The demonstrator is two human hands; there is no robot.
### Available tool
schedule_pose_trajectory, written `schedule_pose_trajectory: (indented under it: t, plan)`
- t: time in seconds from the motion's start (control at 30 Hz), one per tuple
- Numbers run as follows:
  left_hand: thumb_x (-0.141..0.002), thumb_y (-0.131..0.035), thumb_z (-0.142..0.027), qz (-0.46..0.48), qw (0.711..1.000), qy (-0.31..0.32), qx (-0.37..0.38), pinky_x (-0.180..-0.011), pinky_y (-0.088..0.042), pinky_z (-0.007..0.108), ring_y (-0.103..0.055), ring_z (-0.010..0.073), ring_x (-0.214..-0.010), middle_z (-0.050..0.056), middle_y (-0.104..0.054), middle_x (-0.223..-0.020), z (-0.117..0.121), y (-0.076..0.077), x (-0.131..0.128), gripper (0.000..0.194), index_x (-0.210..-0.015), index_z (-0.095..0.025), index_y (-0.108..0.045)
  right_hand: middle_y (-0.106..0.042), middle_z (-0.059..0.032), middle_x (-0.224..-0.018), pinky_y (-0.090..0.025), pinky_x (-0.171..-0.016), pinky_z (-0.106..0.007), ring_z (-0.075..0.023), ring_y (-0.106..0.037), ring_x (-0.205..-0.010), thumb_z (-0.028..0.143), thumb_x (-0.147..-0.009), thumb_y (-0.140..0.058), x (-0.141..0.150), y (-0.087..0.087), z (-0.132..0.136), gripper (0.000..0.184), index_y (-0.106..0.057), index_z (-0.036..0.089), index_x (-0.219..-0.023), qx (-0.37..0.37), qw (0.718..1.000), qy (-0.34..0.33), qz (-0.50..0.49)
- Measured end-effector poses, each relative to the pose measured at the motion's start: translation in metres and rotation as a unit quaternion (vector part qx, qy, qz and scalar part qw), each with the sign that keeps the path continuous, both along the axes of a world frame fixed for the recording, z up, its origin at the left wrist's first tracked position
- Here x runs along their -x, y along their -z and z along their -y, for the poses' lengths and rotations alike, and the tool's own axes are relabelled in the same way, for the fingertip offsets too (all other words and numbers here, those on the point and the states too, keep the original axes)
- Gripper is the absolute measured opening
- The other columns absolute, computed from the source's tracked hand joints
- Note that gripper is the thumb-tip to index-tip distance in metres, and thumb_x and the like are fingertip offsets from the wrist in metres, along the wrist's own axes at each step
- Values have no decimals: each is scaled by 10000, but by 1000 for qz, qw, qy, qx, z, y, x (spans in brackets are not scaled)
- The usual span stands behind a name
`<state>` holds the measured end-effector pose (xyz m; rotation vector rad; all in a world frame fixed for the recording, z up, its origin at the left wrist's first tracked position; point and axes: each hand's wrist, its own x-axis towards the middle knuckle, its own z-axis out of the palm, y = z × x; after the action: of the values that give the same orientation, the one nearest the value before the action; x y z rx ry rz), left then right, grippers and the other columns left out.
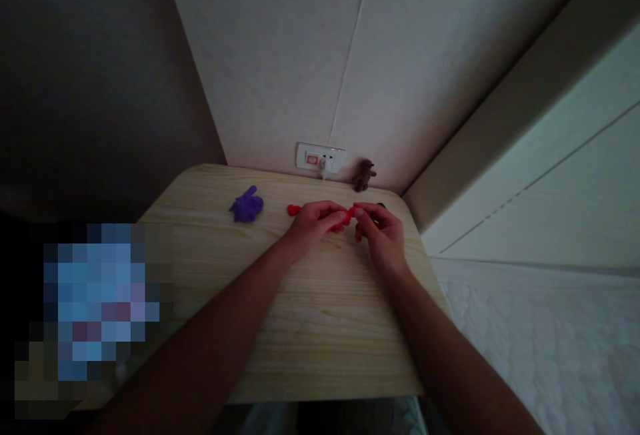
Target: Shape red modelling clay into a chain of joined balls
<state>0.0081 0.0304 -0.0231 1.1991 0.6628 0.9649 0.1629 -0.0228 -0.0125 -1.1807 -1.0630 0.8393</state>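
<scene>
Both hands meet over the far half of the table. My left hand (pixel 315 225) is closed on a red figure that looks like modelling clay (pixel 340 223), its thumb and fingers covering part of it. With thumb and index finger, my right hand (pixel 383 231) pinches a red end of the same clay; its other fingers are curled. A small red clay lump (pixel 293 209) shows just left of my left hand. Farther left sits a purple clay figure (pixel 247 206) with one piece sticking up. Behind my right hand stands a dark brown clay figure (pixel 364 175).
The light wooden table (pixel 320 328) has rounded far corners and touches the wall. A wall socket (pixel 320 157) with a white plug sits above its far edge. Part of a dark object (pixel 381 205) shows behind my right hand. White quilted bedding (pixel 545 341) lies at right; a blurred patch covers the lower left.
</scene>
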Motion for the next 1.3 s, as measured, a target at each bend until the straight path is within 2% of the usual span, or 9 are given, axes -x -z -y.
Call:
schedule_pose_trajectory:
  t: [0.2,0.47,0.77,1.3]
  plan:
    - [-730,-844,-461,-9,1000,11,-2,-654,-469,282,-587,107,-645,22,-711,-736,-1,1,1,357,-873,-140,-776,-720,-8,-790,-431,-480,-275,-92,-527,-513,503,-786,-841,0,0,0,336,-771,211,-937,6,1000,5,21]
    - [-663,-921,-462,0,1000,5,1,-645,-460,271,-589,97,-655,34,-742,-800,0,2,1,452,-924,-129,-761,-718,-10,-799,-430,-478,-272,-90,-533,-511,500,-796,-834,0,0,1,336,-767,204,-940,9,1000,6,20]
    - [-653,-936,-443,-4,1000,2,2,-705,-523,276,-678,147,-808,77,-793,-922,-1,4,0,464,-973,-135,-802,-720,-6,-788,-426,-481,-275,-92,-534,-507,482,-805,-832,0,0,2,309,-771,208,-932,1,1000,13,21]
    - [-634,-945,-411,9,1000,-11,4,-778,-525,300,-668,141,-776,79,-807,-884,-2,4,1,432,-940,-129,-829,-658,15,-648,-412,-459,-248,-90,-528,-489,515,-750,-883,-2,0,0,358,-790,181,-839,4,1000,-10,21]
